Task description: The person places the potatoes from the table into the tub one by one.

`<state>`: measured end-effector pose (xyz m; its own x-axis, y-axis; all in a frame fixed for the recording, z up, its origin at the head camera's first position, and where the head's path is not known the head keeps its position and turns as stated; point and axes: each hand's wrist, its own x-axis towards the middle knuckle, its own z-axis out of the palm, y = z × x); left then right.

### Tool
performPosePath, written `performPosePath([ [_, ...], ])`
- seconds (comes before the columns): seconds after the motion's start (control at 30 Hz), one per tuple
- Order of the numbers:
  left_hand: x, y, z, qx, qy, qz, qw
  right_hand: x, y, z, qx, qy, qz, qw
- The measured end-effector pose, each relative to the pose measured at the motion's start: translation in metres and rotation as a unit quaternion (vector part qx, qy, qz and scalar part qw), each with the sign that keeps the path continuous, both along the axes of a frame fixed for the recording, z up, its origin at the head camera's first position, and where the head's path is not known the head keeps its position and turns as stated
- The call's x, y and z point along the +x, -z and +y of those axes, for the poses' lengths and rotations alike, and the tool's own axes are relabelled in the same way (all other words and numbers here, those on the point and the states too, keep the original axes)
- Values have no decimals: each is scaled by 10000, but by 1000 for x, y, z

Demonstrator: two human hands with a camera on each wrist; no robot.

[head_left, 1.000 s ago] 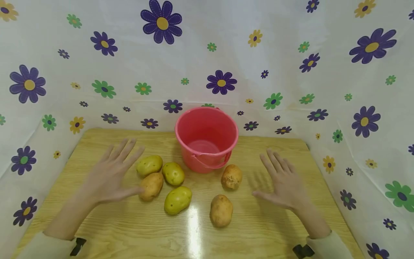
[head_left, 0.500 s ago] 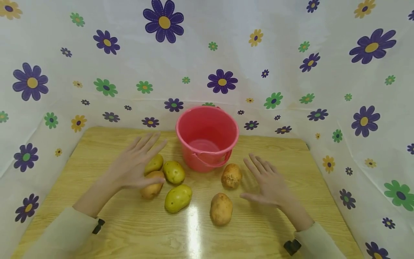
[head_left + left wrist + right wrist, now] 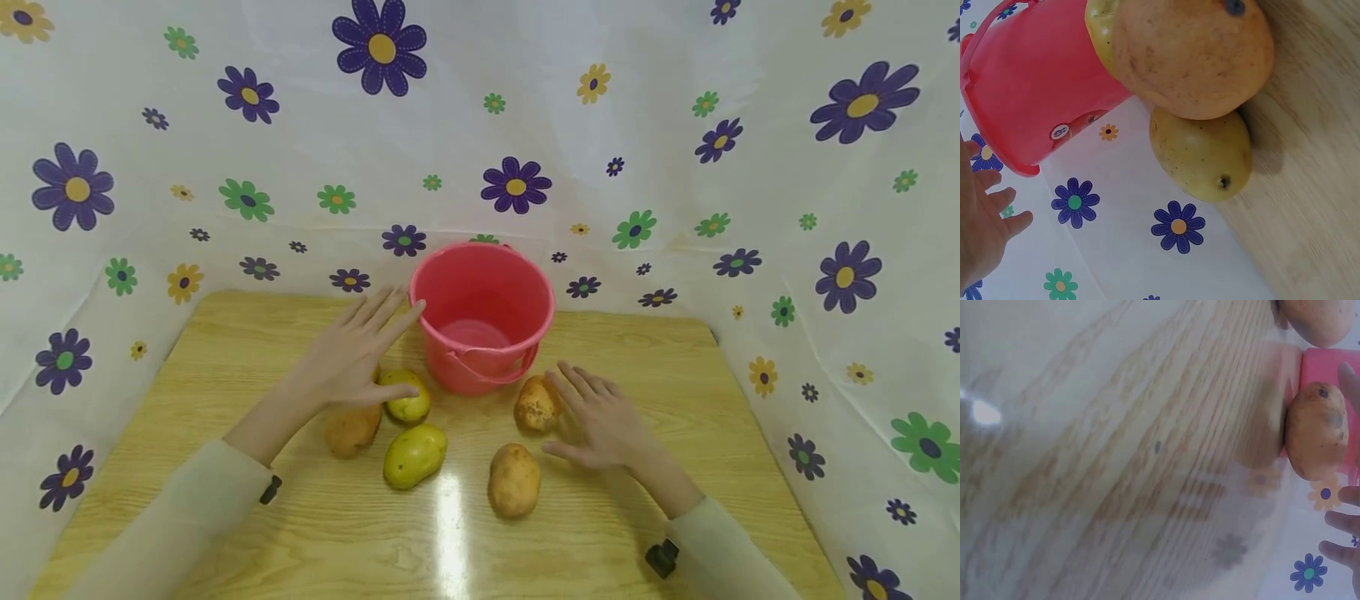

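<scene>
My left hand (image 3: 352, 358) is spread over the left group of potatoes, its index finger overlapping the left rim of the pink bucket (image 3: 480, 375). Under and beside it lie a brown potato (image 3: 352, 432) and a yellow-green potato (image 3: 408, 400); the hand hides another, which shows in the left wrist view as a yellow potato (image 3: 1204, 156). Nearer the front is one more yellow-green potato (image 3: 415, 457). My right hand (image 3: 600, 425), fingers extended, has its fingertips at the edge of a blotchy brown potato (image 3: 536, 407). A smooth brown potato (image 3: 514, 481) lies in front. Neither hand grips anything.
The bucket stands upright at the back of the wooden table (image 3: 600, 550), its handle folded down toward the front. Flower-print cloth (image 3: 450, 125) rises behind the table and along both sides. Dark wrist cameras (image 3: 662, 558) sit at the sleeves.
My left hand has moved right and away from me, from beside the left potatoes to over them, near the bucket. My right hand has moved left, up to the blotchy potato. The potatoes have stayed put.
</scene>
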<state>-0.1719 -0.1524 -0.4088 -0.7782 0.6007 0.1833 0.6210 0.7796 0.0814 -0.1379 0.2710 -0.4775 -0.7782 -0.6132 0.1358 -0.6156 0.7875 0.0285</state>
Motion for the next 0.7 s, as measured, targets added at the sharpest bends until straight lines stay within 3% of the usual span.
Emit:
performPosePath([
  [0.37, -21, -1, 17, -177, -35, -104, 9998, -10, 13, -6, 51, 23, -221, 9997],
  [0.7, -28, 0, 25, -191, -109, -163, 9996, -16, 17, -10, 171, -11, -349, 9992],
])
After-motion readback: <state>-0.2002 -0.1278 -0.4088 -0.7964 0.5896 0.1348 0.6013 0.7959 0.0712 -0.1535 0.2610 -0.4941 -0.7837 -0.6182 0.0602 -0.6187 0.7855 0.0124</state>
